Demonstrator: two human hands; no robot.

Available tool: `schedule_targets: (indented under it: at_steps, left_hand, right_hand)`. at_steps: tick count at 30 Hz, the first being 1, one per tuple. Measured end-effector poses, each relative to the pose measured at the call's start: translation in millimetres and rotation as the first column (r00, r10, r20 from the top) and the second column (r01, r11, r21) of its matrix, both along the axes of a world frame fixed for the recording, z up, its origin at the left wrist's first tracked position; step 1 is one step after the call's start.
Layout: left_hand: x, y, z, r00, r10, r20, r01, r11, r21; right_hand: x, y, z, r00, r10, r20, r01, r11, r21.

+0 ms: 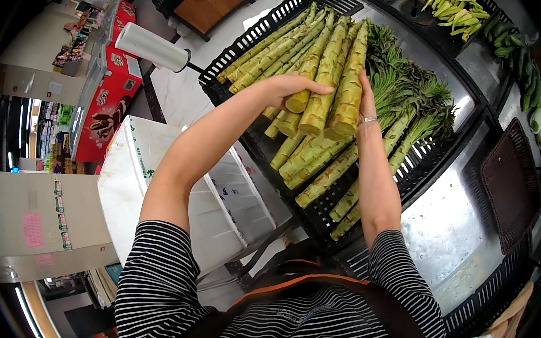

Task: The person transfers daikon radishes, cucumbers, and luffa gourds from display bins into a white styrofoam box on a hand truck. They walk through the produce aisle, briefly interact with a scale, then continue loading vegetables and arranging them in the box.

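Note:
Between my two hands is a bunch of thick, pale green celtuce stems (318, 106), their cut ends pointing toward me. My left hand (295, 87) is closed round the left side, its thumb lying over the stems. On the right side, my right hand (366, 95) presses against the outermost stem; most of its fingers are hidden. More celtuce stems (312, 163) lie under and beside the bunch in a black slatted crate (460, 136). Dark green leafy tops (410, 85) spread out to the right of my right hand.
A roll of clear bags (152, 46) stands at the crate's left corner. White foam boxes (150, 166) are at the left, with a red freezer (108, 93) beyond. To the right are a metal counter (450, 227), a dark brown mat (511, 181) and cucumbers (503, 41).

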State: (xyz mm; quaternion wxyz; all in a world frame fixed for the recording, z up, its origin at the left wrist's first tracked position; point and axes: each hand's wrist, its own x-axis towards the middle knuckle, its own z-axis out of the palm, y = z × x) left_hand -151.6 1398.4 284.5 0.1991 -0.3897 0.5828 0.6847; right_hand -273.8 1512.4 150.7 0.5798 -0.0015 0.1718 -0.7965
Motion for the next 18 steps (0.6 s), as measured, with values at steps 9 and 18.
schedule_targets:
  at_steps: [9,18]
  left_hand:
    - [29,74,-28,0.976,0.075,-0.206,-0.143,0.93,-0.339]
    - [164,177,25,0.92,-0.089,-0.381,-0.203,0.723,-0.661]
  right_hand:
    - [26,64,40,0.984,0.046,-0.169,-0.012,0.98,0.198]
    - [118,117,51,0.964,0.096,-0.247,-0.131,0.983,-0.13]
